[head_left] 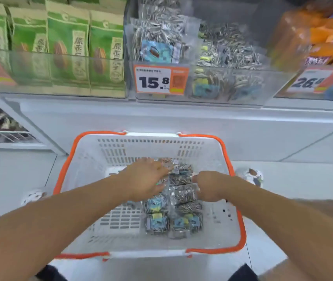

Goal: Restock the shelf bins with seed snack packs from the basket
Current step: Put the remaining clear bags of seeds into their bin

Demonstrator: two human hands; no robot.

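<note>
Lower centre, inside basket [84, 159]: left hand [145, 179] spread over seed packs [179, 193], right hand [210, 187] pinching one, gathering for bins [232, 86]

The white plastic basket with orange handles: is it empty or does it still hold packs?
Not empty: the basket holds several clear seed snack packs.

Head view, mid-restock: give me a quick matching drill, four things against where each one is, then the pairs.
Things:
1. basket
2. green bags
3. 15.8 price tag
4. left hand

Places:
A. front of the clear seed bin
B. shelf, upper left
C. floor below the shelf
D. over the seed packs in the basket

Pairs: 1-C, 2-B, 3-A, 4-D
</note>
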